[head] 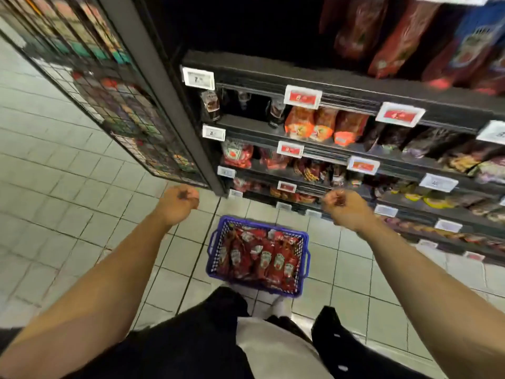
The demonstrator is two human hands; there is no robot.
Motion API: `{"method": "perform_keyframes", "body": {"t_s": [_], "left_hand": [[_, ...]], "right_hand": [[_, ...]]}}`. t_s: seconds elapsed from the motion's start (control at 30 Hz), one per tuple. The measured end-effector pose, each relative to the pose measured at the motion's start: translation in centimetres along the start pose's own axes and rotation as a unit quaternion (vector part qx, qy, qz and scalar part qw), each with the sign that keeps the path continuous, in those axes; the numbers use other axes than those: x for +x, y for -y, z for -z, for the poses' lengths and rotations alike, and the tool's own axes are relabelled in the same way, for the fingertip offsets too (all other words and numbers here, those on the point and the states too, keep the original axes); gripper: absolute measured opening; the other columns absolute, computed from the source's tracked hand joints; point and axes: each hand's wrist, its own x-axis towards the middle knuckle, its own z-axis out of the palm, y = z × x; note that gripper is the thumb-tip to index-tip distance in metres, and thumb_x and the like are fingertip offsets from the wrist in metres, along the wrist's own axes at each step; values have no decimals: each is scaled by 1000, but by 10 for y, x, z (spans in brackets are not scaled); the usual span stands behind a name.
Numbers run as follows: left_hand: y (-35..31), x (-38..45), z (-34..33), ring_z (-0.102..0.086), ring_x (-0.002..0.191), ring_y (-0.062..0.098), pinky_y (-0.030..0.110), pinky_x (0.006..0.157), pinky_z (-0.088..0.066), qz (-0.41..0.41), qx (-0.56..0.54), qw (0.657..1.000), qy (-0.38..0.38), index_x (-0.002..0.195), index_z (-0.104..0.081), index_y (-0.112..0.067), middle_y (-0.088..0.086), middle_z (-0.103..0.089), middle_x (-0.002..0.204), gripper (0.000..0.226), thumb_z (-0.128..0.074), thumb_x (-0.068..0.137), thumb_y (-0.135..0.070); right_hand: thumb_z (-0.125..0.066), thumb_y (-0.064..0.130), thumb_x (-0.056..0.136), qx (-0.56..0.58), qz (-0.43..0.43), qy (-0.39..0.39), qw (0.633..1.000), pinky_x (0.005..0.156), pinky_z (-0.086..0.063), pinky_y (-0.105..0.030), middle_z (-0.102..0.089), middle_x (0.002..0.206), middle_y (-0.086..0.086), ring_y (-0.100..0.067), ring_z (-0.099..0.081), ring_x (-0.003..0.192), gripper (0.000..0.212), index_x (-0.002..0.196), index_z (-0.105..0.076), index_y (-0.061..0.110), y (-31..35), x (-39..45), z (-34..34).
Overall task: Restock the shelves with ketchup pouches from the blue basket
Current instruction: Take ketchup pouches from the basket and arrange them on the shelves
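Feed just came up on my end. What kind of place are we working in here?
Most likely a supermarket or grocery aisle. Dark shelves carry price tags along their edges and rows of packaged sauces, and a blue basket full of ketchup pouches sits on the tiled floor in front.

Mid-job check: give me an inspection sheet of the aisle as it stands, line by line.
Surface: pale tiled floor, bare beside the basket.
Job's things: blue basket on the floor by the person's feet, filled with ketchup pouches; similar red pouches already on a shelf.
Clutter: nothing seen.
Grips: left hand and right hand both curled, holding nothing, raised above the basket.
Cables: nothing seen.
Surroundings: wire mesh rack to the left; price tags on shelf edges; image blurred.
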Motion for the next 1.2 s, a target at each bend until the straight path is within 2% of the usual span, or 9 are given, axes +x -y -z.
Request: {"method": "perform_keyframes", "body": {"t_s": [0.17, 0.37, 0.53, 0.63, 0.77, 0.93, 1.03, 1.1, 1.2], "left_hand": [[82, -3, -46, -66, 91, 31, 38, 77, -52, 139, 46, 985, 92, 95, -67, -9, 16, -69, 98, 10, -62, 92, -1], [162, 9, -107, -68, 101, 42, 53, 92, -55, 250, 31, 958, 139, 98, -69, -2, 32, -68, 106, 10, -62, 91, -5], [212, 22, -147, -67, 98, 35, 44, 87, -55, 271, 71, 944, 174, 100, -67, -17, 17, -70, 105, 12, -64, 88, -18], [242, 40, -176, -66, 95, 31, 34, 76, -49, 297, 82, 937, 163, 105, -64, -19, 12, -69, 105, 19, -67, 86, -21], [288, 66, -227, -67, 89, 32, 33, 69, -48, 315, 69, 935, 145, 102, -62, -23, 15, -71, 103, 26, -68, 79, -34], [364, 110, -302, -57, 123, 39, 46, 102, -47, 306, 43, 938, 159, 141, -52, -17, 20, -59, 137, 53, -65, 91, -32], [394, 139, -344, -53, 128, 37, 37, 97, -42, 323, 17, 939, 115, 147, -40, -8, 20, -52, 144, 79, -64, 82, -46], [412, 156, -370, -56, 122, 39, 34, 89, -41, 323, 37, 942, 79, 146, -42, -11, 19, -56, 138, 84, -66, 78, -53], [434, 174, -400, -49, 129, 43, 42, 102, -41, 345, 101, 932, 55, 150, -36, -11, 23, -45, 145, 82, -67, 87, -54]], "right_hand": [[-70, 11, 91, 61, -169, 33, 983, 65, -52, -34, -66, 83, -8, -23, -60, 72, 6, 92, -65, 14, -66, -17, -61], [-68, 15, 92, 114, -311, 62, 942, 61, -55, -34, -70, 76, -3, -19, -63, 65, 10, 100, -66, 9, -119, -13, -120], [-65, 19, 93, 70, -334, 69, 938, 70, -60, -41, -69, 93, -7, -21, -67, 79, 11, 101, -64, 12, -152, 27, -164], [-66, 16, 93, 47, -346, 88, 933, 73, -60, -44, -67, 88, -8, -23, -66, 79, 3, 92, -65, 13, -175, 65, -195], [-63, 15, 93, 9, -359, 114, 926, 64, -58, -37, -64, 81, -5, -20, -63, 69, 14, 79, -61, 18, -223, 124, -244], [-68, 22, 88, -93, -328, 161, 926, 68, -55, -37, -63, 83, -8, -24, -61, 75, 15, 79, -61, 13, -310, 186, -301], [-76, 35, 82, -103, -324, 125, 932, 56, -48, -34, -58, 70, -6, -22, -56, 61, 30, 76, -54, 16, -358, 210, -333], [-81, 47, 77, -97, -320, 107, 936, 57, -50, -30, -65, 76, -4, -21, -62, 66, 36, 83, -57, 20, -384, 219, -351], [-79, 49, 69, -61, -319, 79, 943, 64, -54, -31, -72, 85, -3, -23, -68, 77, 42, 98, -67, 21, -406, 224, -378]]}}
